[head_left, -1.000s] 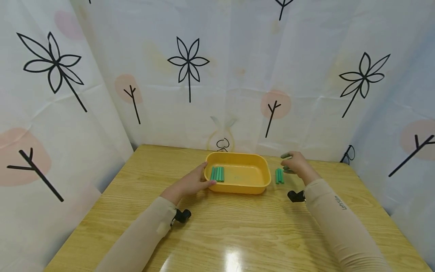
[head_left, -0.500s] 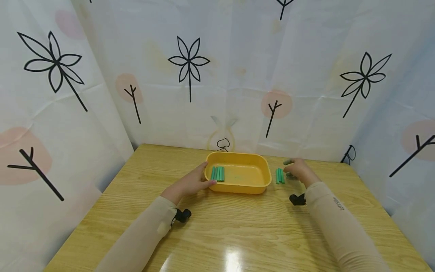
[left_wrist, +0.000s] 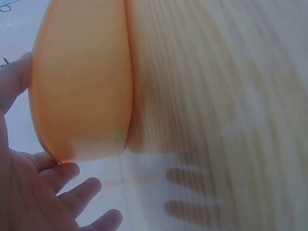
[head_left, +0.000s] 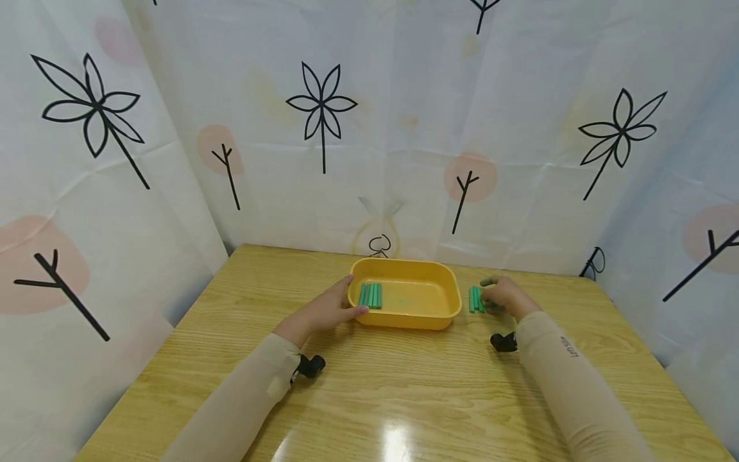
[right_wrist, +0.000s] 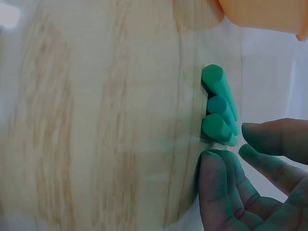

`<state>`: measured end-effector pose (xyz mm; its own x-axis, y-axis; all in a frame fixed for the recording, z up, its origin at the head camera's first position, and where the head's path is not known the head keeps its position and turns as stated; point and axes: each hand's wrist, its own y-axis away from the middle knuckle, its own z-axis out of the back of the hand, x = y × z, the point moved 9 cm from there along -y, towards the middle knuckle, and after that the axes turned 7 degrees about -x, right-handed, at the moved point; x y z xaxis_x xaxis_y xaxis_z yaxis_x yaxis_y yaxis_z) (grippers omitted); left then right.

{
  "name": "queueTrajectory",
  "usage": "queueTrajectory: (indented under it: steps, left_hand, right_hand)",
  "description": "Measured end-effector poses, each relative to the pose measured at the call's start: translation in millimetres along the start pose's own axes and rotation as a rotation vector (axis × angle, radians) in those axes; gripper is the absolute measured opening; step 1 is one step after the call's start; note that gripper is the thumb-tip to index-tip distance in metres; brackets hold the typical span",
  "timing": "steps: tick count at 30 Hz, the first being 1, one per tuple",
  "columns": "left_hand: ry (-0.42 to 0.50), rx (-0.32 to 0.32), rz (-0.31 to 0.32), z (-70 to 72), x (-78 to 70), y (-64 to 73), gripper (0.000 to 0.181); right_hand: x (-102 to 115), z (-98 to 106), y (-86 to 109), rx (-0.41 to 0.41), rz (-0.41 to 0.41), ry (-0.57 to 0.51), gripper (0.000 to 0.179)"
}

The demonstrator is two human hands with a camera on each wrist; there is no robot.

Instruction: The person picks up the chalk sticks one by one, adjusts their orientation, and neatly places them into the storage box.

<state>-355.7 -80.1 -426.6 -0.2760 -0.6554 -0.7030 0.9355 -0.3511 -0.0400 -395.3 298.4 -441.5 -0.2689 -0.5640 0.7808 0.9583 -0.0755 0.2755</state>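
Observation:
My left hand grips the left end of a yellow plastic tray, thumb at the near rim. In the left wrist view its fingers spread at the tray's end wall. Inside the tray, several green chalk sticks lie side by side at the left. To the tray's right, three more green chalk sticks rest together on the table. Close beside them hovers my right hand, thumb apart from loosely bent fingers, nothing between them. Green dust marks its fingertips.
The wooden table ends at a white patterned cloth just behind the tray. Similar cloth hangs at left and right. A black camera sits on the right wrist, another camera on the left.
My right hand has come down to the right side of the loose chalk sticks. The left hand and the tray have stayed in place.

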Motion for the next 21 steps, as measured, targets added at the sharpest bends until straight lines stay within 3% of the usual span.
queueTrajectory:
  steps: [14,21]
  left_hand:
    - [-0.011,0.004,0.0,-3.2,5.7,-3.9,0.104]
    - [-0.007,-0.004,-0.006,-2.7,5.6,-3.9,0.105]
  right_hand:
    - [-2.0,-6.9,-8.2,0.034,-0.004,0.08,0.062]
    - [2.1,-8.4,-4.9,0.04,0.009,0.226,0.062]
